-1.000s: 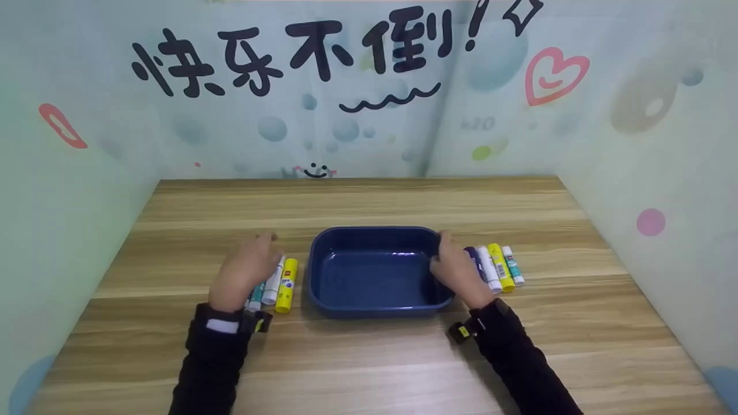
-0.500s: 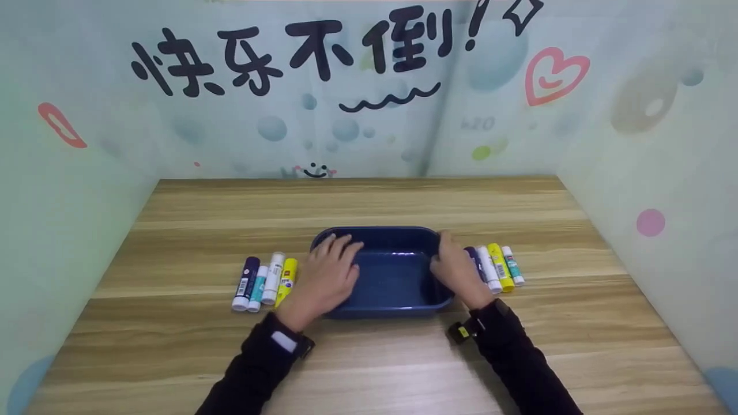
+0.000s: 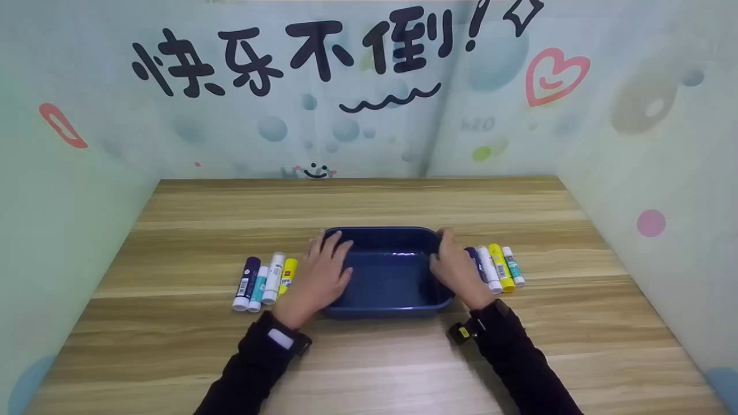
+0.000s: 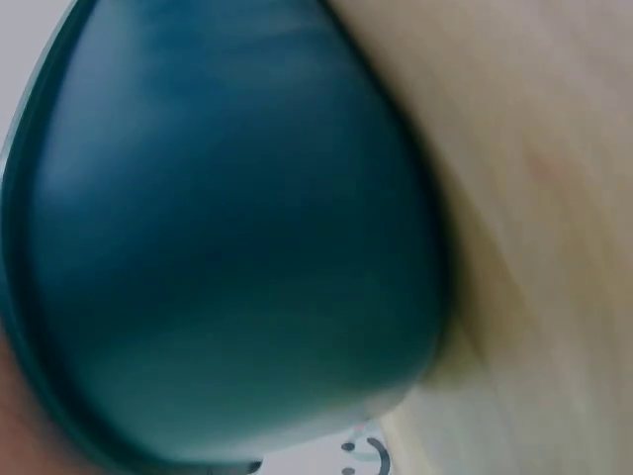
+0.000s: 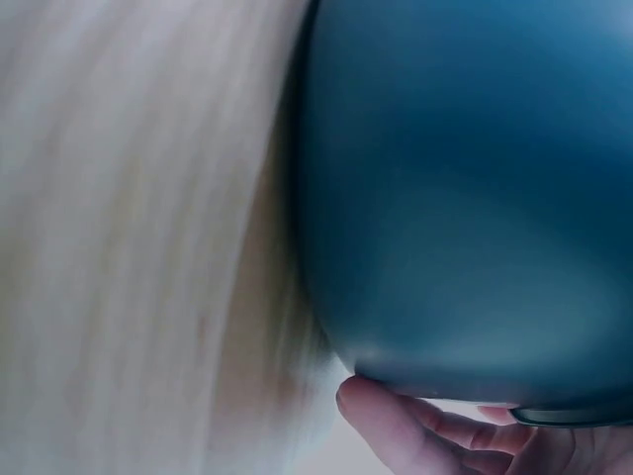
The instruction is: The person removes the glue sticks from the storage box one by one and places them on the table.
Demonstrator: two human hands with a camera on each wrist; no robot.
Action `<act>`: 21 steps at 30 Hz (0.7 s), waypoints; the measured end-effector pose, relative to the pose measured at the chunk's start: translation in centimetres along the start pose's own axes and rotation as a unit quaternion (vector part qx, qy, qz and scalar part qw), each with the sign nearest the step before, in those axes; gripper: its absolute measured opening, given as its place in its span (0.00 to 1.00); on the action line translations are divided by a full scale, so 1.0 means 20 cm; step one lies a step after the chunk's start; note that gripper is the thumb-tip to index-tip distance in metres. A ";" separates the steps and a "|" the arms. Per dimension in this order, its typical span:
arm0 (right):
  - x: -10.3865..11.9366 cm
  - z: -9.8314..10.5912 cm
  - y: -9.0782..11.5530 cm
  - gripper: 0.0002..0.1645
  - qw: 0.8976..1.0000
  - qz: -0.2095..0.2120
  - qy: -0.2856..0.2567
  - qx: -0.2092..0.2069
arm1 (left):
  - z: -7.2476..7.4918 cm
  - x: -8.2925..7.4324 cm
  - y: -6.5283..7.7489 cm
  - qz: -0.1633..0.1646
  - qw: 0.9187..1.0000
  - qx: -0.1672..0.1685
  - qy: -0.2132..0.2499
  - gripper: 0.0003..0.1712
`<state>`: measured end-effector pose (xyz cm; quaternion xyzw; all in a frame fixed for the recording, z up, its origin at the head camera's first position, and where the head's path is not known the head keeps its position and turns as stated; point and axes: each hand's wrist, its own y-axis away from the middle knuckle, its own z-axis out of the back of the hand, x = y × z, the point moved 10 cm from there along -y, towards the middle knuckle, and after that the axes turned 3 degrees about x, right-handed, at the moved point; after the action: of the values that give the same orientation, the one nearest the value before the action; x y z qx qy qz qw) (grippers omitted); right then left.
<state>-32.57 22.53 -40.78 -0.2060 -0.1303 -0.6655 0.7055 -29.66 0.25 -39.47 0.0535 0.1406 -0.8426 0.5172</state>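
A dark blue plastic storage box [image 3: 380,313] stands on the table with nothing in it. My right hand [image 3: 458,270] grips its right rim near the far corner; in the right wrist view a thumb and fingers [image 5: 396,421] show at the rim, below the box wall [image 5: 445,198]. Over the left rim lies my left hand [image 3: 317,276], fingers spread and fairly straight, reaching toward the far left corner. The left wrist view is filled by the outer wall [image 4: 247,218], with only a bit of skin at the lower left.
Left of the box lie several glue sticks: dark blue [image 3: 247,283], teal [image 3: 259,289], white [image 3: 274,278] and yellow [image 3: 287,274], partly behind my left hand. On the right side lie dark blue, white [image 3: 489,270], yellow [image 3: 500,267] and teal ones [image 3: 513,265]. A printed backdrop [image 3: 369,138] stands behind the wooden table [image 3: 369,202].
My left hand has moved right from above the left glue sticks onto the box's left rim, then shifted slightly left there. My right hand has stayed on the right rim.
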 end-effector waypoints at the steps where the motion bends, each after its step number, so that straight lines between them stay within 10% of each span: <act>1: 0.00 0.00 0.00 0.26 1.000 0.001 0.000 0.001 | 0.01 0.02 0.00 0.004 1.000 -0.001 0.004 0.28; 10: 0.00 0.00 0.00 0.29 1.000 0.005 -0.003 0.008 | -0.04 0.16 0.02 0.111 0.986 0.037 0.121 0.37; 21: 0.03 0.00 0.01 0.35 0.999 0.029 0.000 0.028 | -0.04 0.23 0.00 0.188 0.979 0.001 0.081 0.25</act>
<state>-32.40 21.95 -40.57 -0.1901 -0.1425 -0.6408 0.7300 -31.78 -3.50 -41.39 0.1477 0.1682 -0.7235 0.6530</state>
